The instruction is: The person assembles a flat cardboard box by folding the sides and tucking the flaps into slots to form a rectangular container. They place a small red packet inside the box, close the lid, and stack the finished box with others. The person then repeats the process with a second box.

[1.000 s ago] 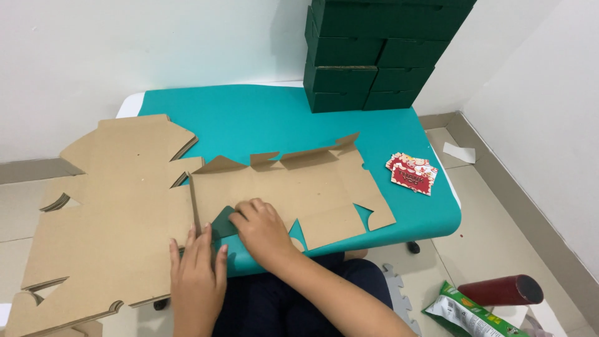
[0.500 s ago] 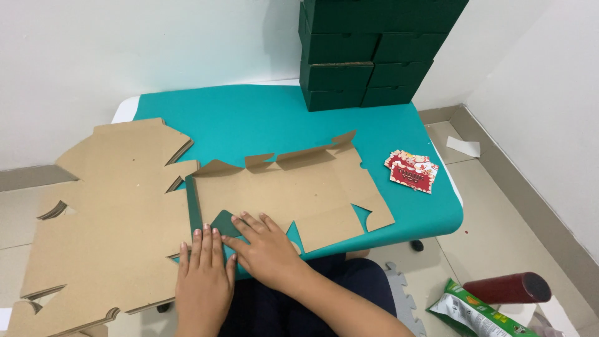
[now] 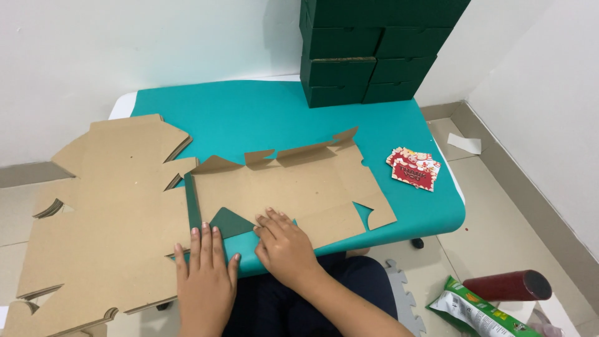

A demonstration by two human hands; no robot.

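Left hand (image 3: 206, 274) flat, spread; right hand (image 3: 284, 246) spread, pressing box blank (image 3: 299, 187) near table edge (image 3: 399, 228).

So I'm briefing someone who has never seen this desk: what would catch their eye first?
Probably the flat brown cardboard box blank spread on the teal table, with both hands pressing its near edge: left hand, right hand. Next, the stack of dark green boxes at the far edge against the wall, and the pile of unfolded blanks overhanging the table's left side.
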